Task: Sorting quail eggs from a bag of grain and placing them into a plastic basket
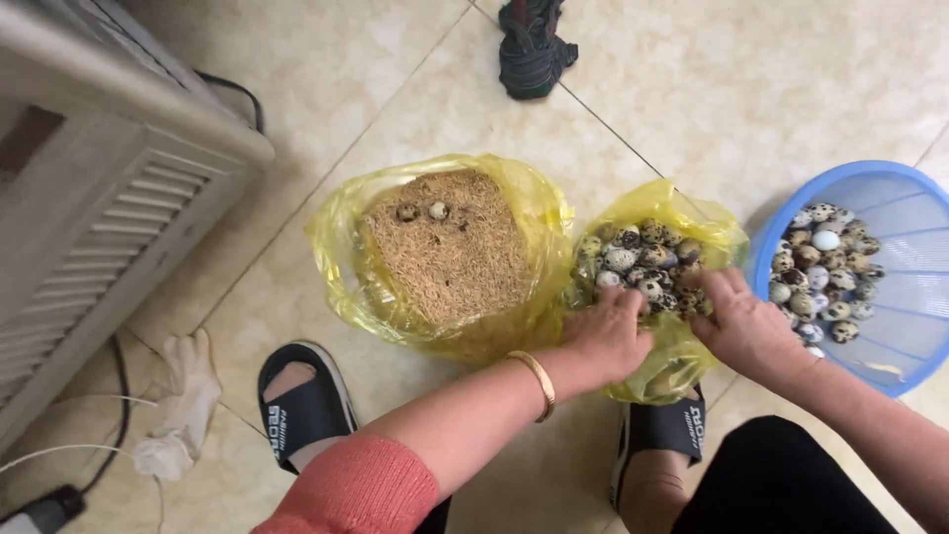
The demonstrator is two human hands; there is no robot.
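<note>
Eggs [643, 259], small and speckled, fill the smaller yellow bag [692, 222] on the tiled floor [692, 89], and both hands are in its mouth. The left hand [608, 331] lies on the near side of the pile with its fingers [623, 302] curled down among the eggs; whether they grip any I cannot tell. The right hand [746, 326] presses at the bag's right edge, fingers [714, 292] bent inward over the eggs, their hold just as unclear. Just left, touching it, the larger yellow bag [341, 247] holds a mound of tan husk [450, 252] with a couple of eggs showing at the top. To the right, the blue plastic basket [890, 193] carries more speckled eggs along its left side; its right part is cut off by the frame. The sandalled right foot [657, 435] is partly hidden under the smaller bag
</note>
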